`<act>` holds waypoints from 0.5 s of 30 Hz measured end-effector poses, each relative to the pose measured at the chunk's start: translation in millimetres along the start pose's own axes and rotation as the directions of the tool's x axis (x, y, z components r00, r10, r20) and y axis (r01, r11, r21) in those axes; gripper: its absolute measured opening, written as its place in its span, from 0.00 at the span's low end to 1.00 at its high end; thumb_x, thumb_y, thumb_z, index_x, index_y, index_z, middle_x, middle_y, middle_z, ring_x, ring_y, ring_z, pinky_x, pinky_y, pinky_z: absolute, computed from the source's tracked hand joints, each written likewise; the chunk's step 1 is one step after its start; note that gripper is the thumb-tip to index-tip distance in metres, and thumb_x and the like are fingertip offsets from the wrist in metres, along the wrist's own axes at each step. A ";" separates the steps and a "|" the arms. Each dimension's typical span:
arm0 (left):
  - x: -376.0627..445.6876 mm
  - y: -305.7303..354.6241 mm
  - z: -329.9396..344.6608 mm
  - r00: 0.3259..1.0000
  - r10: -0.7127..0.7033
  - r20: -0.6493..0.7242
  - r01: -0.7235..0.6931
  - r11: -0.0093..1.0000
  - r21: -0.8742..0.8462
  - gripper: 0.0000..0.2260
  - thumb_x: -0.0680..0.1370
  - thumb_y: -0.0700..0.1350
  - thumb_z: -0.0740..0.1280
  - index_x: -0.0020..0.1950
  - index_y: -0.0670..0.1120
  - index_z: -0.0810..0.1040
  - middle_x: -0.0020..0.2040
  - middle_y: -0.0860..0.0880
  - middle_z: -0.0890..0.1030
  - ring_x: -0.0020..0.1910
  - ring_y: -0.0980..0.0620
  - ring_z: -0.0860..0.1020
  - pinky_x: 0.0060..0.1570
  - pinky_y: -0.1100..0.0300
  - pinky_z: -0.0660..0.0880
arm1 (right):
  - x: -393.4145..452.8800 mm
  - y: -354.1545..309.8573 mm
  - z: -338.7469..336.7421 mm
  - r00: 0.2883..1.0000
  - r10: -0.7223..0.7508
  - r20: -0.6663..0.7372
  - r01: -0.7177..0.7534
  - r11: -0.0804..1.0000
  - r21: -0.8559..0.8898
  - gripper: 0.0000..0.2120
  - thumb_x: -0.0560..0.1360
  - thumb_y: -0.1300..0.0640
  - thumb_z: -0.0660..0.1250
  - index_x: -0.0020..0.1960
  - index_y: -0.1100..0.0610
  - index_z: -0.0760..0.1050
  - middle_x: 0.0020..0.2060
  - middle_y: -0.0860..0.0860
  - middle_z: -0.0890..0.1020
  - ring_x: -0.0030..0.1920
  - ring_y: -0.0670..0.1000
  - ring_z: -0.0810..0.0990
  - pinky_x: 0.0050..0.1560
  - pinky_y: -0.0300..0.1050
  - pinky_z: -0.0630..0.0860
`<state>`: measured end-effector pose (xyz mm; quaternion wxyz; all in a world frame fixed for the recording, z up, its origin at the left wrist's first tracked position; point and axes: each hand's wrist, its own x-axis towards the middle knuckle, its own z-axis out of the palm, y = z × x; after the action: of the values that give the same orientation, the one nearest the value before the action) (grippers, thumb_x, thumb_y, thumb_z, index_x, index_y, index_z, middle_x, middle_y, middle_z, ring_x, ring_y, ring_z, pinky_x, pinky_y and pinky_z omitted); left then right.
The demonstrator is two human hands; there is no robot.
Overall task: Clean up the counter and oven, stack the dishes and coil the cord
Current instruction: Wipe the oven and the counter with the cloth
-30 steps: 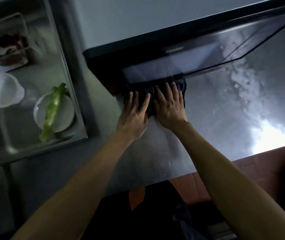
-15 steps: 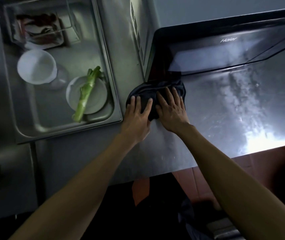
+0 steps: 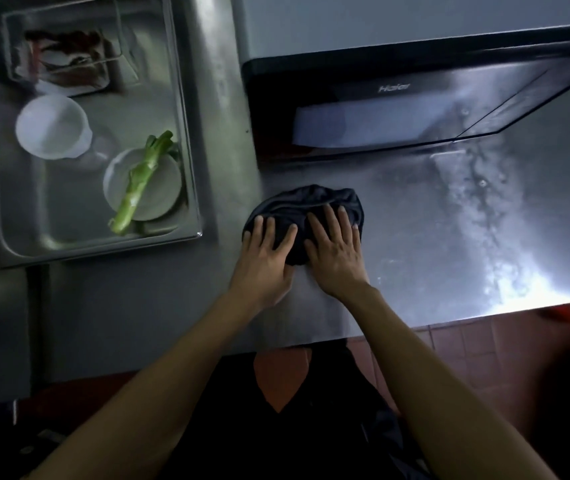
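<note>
Cloth [image 3: 306, 211] position changed relative to the oven [image 3: 398, 109]: half a second before, the dark bundle was tucked against the oven's front lower edge; at this moment it lay on bare counter [image 3: 415, 258] clearly out in front of the oven, nearer the person, with a strip of steel visible between the two. Left hand [image 3: 264, 256] and right hand [image 3: 335, 252] were side by side on the cloth's near half, fingers straight and spread, palms flat and pressing down; neither hand curled round or pinched the fabric. Judged as a pull stroke of a two-handed wipe, drawn away from the oven.

Implication for task: the strip just in front of the oven was probably covered by that stroke. A pale, streaky wet or soapy band [image 3: 484, 209] remained on the counter in front of the oven's right half, well apart from the cloth, so counter cleaning was judged unfinished.

To the oven's left, the sink [image 3: 193, 168] held a white cup [image 3: 51, 129], a plate [image 3: 159, 188] with a green stalk [image 3: 141, 183] across it, and a clear container [image 3: 65, 50]. Dishes not yet stacked. No cord visible.
</note>
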<state>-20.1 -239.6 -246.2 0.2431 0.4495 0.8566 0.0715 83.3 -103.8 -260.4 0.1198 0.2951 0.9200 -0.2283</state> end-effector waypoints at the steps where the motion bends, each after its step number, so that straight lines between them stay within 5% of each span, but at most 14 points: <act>1: 4.0 12.3 2.7 1.000 -0.011 0.005 0.011 1.000 -0.002 0.32 0.79 0.51 0.56 0.82 0.50 0.50 0.80 0.37 0.51 0.79 0.36 0.43 0.76 0.38 0.48 | -1.8 12.7 -4.1 1.000 -0.006 -0.004 0.006 1.000 0.000 0.27 0.84 0.45 0.48 0.81 0.48 0.49 0.81 0.52 0.45 0.80 0.54 0.37 0.79 0.57 0.40; 15: 116.2 192.6 25.0 0.995 -0.037 0.090 0.034 0.999 0.032 0.34 0.79 0.50 0.58 0.81 0.53 0.46 0.81 0.39 0.46 0.79 0.38 0.39 0.77 0.40 0.44 | 12.7 201.9 -77.5 0.994 0.081 -0.075 -0.079 0.996 0.039 0.26 0.84 0.43 0.49 0.81 0.47 0.52 0.81 0.51 0.48 0.80 0.57 0.40 0.78 0.61 0.41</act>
<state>77.9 -35.6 -243.3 0.2761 0.4406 0.8535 0.0334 187.3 86.1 -268.3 0.0883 0.3424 0.9070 -0.2286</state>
